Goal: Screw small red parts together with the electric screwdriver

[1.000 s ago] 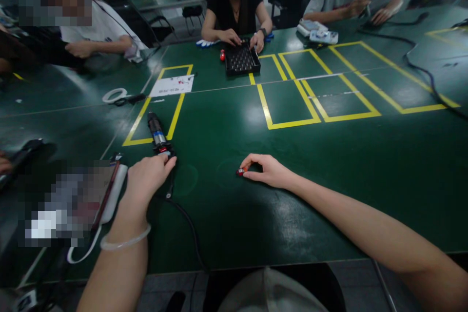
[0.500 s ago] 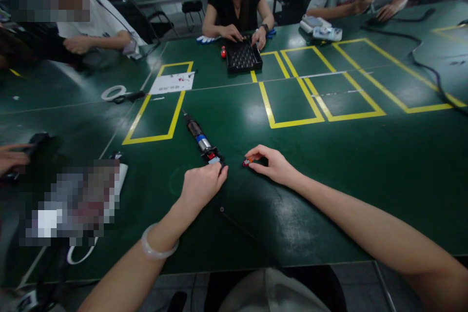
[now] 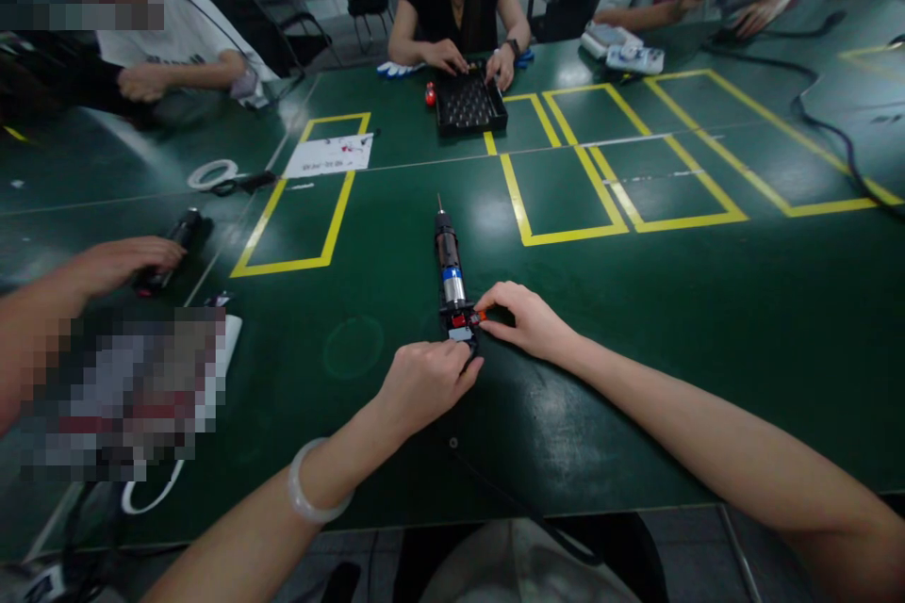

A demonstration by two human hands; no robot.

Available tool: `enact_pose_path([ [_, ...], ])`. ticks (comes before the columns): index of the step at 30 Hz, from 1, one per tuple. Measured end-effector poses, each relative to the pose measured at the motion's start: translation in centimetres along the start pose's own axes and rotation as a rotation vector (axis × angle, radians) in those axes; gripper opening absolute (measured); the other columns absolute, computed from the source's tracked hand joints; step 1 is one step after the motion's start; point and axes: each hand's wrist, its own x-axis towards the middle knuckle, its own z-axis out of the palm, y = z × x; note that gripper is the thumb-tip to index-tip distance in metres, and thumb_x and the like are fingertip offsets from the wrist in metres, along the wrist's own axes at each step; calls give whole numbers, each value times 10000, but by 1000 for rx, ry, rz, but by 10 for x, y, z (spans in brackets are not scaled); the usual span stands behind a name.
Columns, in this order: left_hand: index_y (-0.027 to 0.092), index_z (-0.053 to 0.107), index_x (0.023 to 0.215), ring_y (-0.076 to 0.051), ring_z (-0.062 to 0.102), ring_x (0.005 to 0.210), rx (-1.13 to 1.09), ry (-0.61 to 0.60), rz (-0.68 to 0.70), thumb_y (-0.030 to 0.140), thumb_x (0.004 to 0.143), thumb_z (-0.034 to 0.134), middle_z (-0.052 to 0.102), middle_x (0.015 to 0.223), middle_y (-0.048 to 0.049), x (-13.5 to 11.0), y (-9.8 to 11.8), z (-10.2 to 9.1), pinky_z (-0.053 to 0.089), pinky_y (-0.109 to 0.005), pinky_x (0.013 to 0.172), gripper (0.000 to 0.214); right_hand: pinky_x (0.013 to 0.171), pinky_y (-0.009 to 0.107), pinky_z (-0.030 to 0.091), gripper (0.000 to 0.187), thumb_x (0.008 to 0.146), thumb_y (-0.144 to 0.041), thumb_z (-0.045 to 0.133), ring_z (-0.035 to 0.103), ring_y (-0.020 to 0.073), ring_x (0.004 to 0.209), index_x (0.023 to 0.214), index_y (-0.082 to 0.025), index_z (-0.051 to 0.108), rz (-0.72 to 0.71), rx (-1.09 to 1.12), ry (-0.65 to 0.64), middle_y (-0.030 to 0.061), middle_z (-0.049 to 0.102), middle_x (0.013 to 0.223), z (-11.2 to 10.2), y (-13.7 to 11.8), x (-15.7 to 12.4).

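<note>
- In the head view, my left hand [image 3: 430,379] is closed around the rear end of a long black tool [image 3: 451,278]; the tips of these fingers are partly hidden, but the grasp itself is clear.
- This tool lies in front of me over the green table [image 3: 679,377], and its thin metal tip [image 3: 439,203] points away from my body.
- On its body I see a blue band, a silver section, and near my left fingers a red piece and a pale grey piece.
- My right hand [image 3: 529,316] pinches a small orange-and-red part [image 3: 479,317] between thumb and index finger. The part is at the right side of the tool, next to the red piece; if it is already fitted there, I cannot tell.
- A dark cable [image 3: 558,532] runs on the table below my left hand, toward the near edge. I wear a whitish bracelet [image 3: 311,482] on the left forearm.
- To my left, a co-worker's hand [image 3: 134,256] rests on another black tool [image 3: 185,231].
- Across the table, a person's two hands are at a black tray [image 3: 472,124], with a small red object [image 3: 431,95] just beside it.
- A sheet of white paper [image 3: 325,156] lies across a yellow-taped rectangle [image 3: 289,267].
</note>
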Motion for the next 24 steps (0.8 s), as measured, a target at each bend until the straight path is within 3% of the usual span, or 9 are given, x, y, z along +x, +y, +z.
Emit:
enact_pose_path([
  [8,161,613,752,-176,628,591,2,1,-4,358,970,438,668,672,-53,0,-1,-1,389,-280,520,343,790,316,497,165,835,-136,653,636,176,850,998,-165,653,43,127,8,55,687,921,-1,-2,1],
  [14,166,619,760,-164,611,605,-94,-41,-44,392,981,409,671,695,-54,-1,-3,-4,370,-265,542,380,789,314,497,88,831,-167,666,649,178,850,917,-176,676,54,111,20,45,707,898,-2,-4,1],
  [19,173,539,680,-131,551,575,-231,-9,-186,403,987,401,598,638,-12,0,-14,-10,353,-267,550,408,802,319,497,136,843,-118,604,636,181,851,939,-168,687,11,106,18,57,700,897,-2,-4,0],
  [21,175,560,756,-138,570,641,-272,79,-285,406,979,421,606,719,-16,3,-20,-11,408,-269,598,350,808,321,500,173,842,-97,580,640,181,851,951,-170,694,1,111,15,58,707,899,-1,-4,0],
  [24,187,586,1112,-203,603,1033,-325,189,-328,433,942,489,616,1137,-84,10,-29,-11,497,-316,844,314,842,326,504,239,836,-67,553,654,180,882,982,-184,702,-17,118,2,53,726,939,1,-4,0],
])
